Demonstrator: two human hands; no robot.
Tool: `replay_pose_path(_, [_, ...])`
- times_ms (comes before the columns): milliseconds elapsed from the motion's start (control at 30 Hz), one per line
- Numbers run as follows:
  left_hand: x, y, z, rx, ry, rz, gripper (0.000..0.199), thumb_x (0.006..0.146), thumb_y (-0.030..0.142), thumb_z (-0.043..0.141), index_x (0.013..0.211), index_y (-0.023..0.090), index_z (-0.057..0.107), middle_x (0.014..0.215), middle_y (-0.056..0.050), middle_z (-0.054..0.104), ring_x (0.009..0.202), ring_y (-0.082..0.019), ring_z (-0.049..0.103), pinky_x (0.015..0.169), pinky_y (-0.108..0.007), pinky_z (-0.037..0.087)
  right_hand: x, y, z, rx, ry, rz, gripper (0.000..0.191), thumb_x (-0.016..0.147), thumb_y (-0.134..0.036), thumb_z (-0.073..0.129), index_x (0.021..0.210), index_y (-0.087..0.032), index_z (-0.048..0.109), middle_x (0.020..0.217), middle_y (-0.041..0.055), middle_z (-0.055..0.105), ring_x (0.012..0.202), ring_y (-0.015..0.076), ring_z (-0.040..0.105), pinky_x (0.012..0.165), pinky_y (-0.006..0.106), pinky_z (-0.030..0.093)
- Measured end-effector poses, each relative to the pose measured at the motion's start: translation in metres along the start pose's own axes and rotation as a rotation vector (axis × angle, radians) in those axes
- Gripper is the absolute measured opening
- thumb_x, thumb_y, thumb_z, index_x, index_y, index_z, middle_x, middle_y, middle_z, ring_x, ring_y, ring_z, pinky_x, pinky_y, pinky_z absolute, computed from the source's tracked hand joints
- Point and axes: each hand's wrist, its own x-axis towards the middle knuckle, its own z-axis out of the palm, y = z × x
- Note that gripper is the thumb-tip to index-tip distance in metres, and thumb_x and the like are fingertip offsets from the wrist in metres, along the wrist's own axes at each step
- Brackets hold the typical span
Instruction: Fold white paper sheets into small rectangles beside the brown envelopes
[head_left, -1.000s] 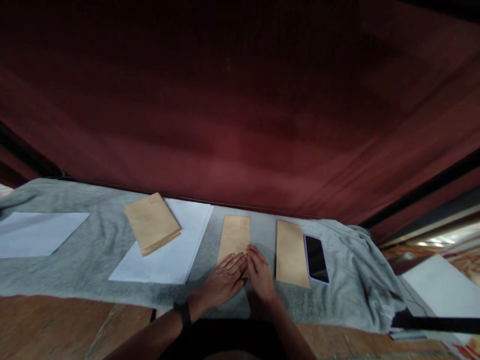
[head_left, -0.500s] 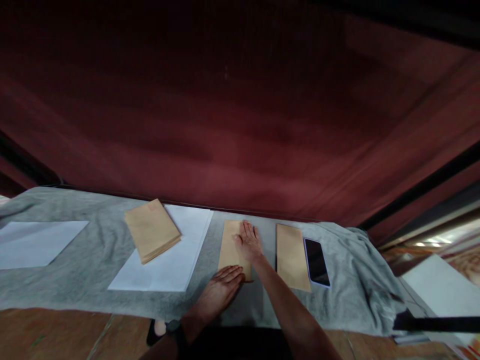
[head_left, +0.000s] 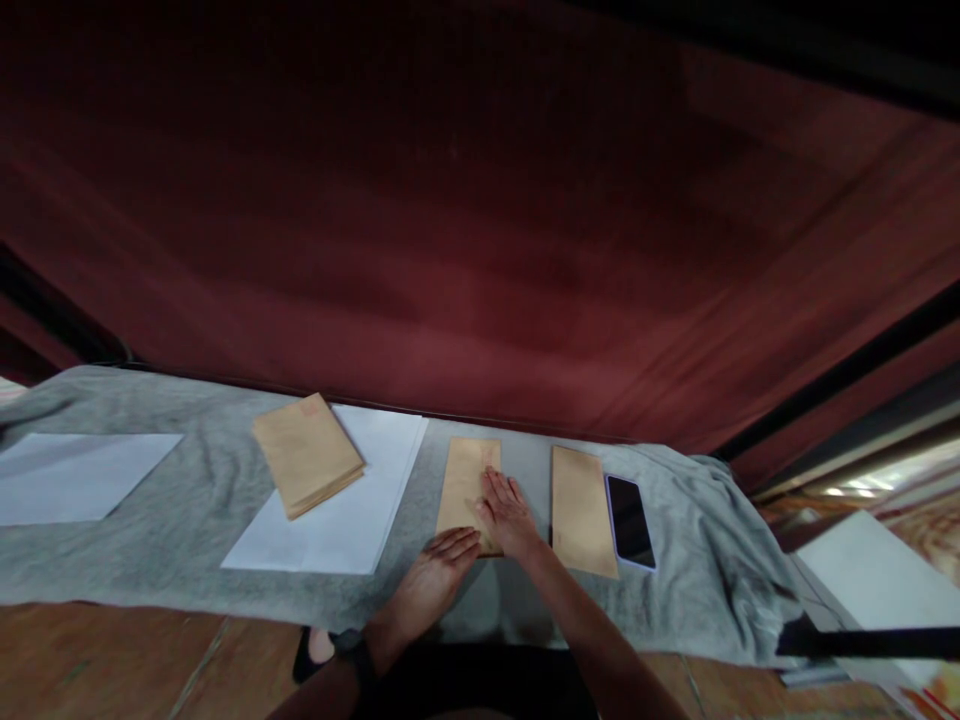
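A brown envelope (head_left: 463, 478) lies upright in front of me on the grey cloth, partly covered by both hands. My right hand (head_left: 508, 512) lies on its right side with fingers stretched out. Flat at its lower left edge rests my left hand (head_left: 442, 572), fingers extended, a dark watch on that wrist. To the right is another brown envelope (head_left: 581, 510), with a phone (head_left: 631, 522) beside it. On the left, a stack of brown envelopes (head_left: 309, 455) sits tilted on white paper sheets (head_left: 330, 540).
Another white sheet (head_left: 82, 475) lies at the far left of the cloth-covered surface (head_left: 202, 500). A dark red panel (head_left: 450, 300) rises behind it. A black bar (head_left: 862, 642) and a white board (head_left: 885, 575) are at the lower right.
My right hand has slid down the envelope towards me, uncovering more of its top right part. My left hand has shifted slightly. The camera view has moved a little.
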Motion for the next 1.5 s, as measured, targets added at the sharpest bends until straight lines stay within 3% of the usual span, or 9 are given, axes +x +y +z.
replay_pose_path(200, [-0.009,-0.002,0.002,0.013,0.04,0.011,0.046,0.092,0.006,0.048,0.132,0.025,0.061,0.135,-0.004,0.067,0.125,-0.018,0.062,0.11,-0.038,0.049,-0.047,-0.009,-0.006,0.085,0.011,-0.118,0.056,0.103,-0.025,0.041,0.158,-0.022,0.03,0.16,0.0096,0.036,0.147,0.0237,0.037,0.12,0.051,0.033])
replay_pose_path(300, [-0.011,-0.002,0.0,0.008,0.044,0.033,0.044,0.094,0.011,0.051,0.135,0.025,0.058,0.136,-0.005,0.066,0.126,-0.018,0.061,0.109,-0.038,0.05,-0.055,-0.005,-0.008,0.088,-0.006,-0.146,0.052,0.104,-0.024,0.037,0.156,-0.022,0.033,0.16,0.0071,0.037,0.146,0.021,0.038,0.121,0.048,0.032])
replay_pose_path(433, [-0.009,0.0,-0.005,0.006,0.059,-0.004,0.037,0.096,0.021,0.055,0.133,0.024,0.059,0.138,-0.006,0.065,0.128,-0.02,0.059,0.11,-0.04,0.049,-0.028,0.007,-0.006,0.052,0.013,-0.057,0.049,0.106,-0.029,0.033,0.154,-0.02,0.038,0.158,0.006,0.04,0.146,0.0202,0.038,0.121,0.046,0.03])
replay_pose_path(633, [-0.006,0.0,-0.006,0.006,0.062,-0.004,0.031,0.099,0.022,0.05,0.127,0.026,0.063,0.136,-0.004,0.066,0.128,-0.019,0.059,0.11,-0.04,0.049,0.029,0.02,-0.001,-0.017,0.045,0.094,0.053,0.105,-0.034,0.033,0.154,-0.015,0.038,0.158,0.0102,0.038,0.147,0.0222,0.036,0.122,0.046,0.026])
replay_pose_path(800, [-0.006,0.003,-0.011,-0.011,0.065,-0.014,0.032,0.097,0.027,0.054,0.129,0.026,0.062,0.136,-0.005,0.066,0.128,-0.021,0.058,0.11,-0.042,0.049,0.035,0.019,0.003,-0.03,0.039,0.124,0.055,0.105,-0.036,0.033,0.154,-0.012,0.038,0.159,0.0138,0.036,0.148,0.0258,0.035,0.121,0.051,0.024])
replay_pose_path(1100, [0.0,0.01,-0.017,-0.02,0.064,-0.039,0.03,0.096,0.022,0.053,0.123,0.025,0.066,0.131,-0.005,0.069,0.122,-0.021,0.063,0.108,-0.042,0.05,-0.014,-0.002,-0.005,0.023,0.005,-0.039,0.053,0.104,-0.031,0.041,0.156,-0.02,0.034,0.158,0.0083,0.039,0.147,0.0218,0.036,0.122,0.048,0.027])
replay_pose_path(1233, [0.002,0.011,-0.025,-0.092,0.076,-0.015,0.03,0.097,0.027,0.053,0.125,0.026,0.066,0.129,-0.004,0.07,0.121,-0.02,0.063,0.108,-0.04,0.05,-0.042,-0.018,-0.016,0.079,0.028,-0.107,0.053,0.102,-0.025,0.047,0.154,-0.024,0.037,0.157,0.0067,0.042,0.145,0.0217,0.04,0.121,0.048,0.031])
replay_pose_path(1367, [0.012,-0.001,-0.028,-0.154,0.054,-0.048,0.032,0.102,0.031,0.043,0.121,0.025,0.068,0.125,-0.004,0.072,0.119,-0.017,0.064,0.107,-0.036,0.05,-0.073,-0.034,-0.026,0.127,0.07,-0.129,0.05,0.104,-0.027,0.045,0.153,-0.025,0.039,0.152,0.0057,0.05,0.141,0.0198,0.046,0.12,0.047,0.035])
replay_pose_path(1500, [0.045,-0.023,-0.011,-0.056,0.008,-0.055,0.041,0.103,0.03,0.036,0.135,0.022,0.06,0.142,-0.006,0.062,0.135,-0.017,0.053,0.115,-0.038,0.041,-0.094,-0.046,-0.032,0.18,0.098,-0.108,0.049,0.1,-0.026,0.051,0.149,-0.026,0.046,0.146,0.0061,0.057,0.136,0.0215,0.053,0.118,0.048,0.038])
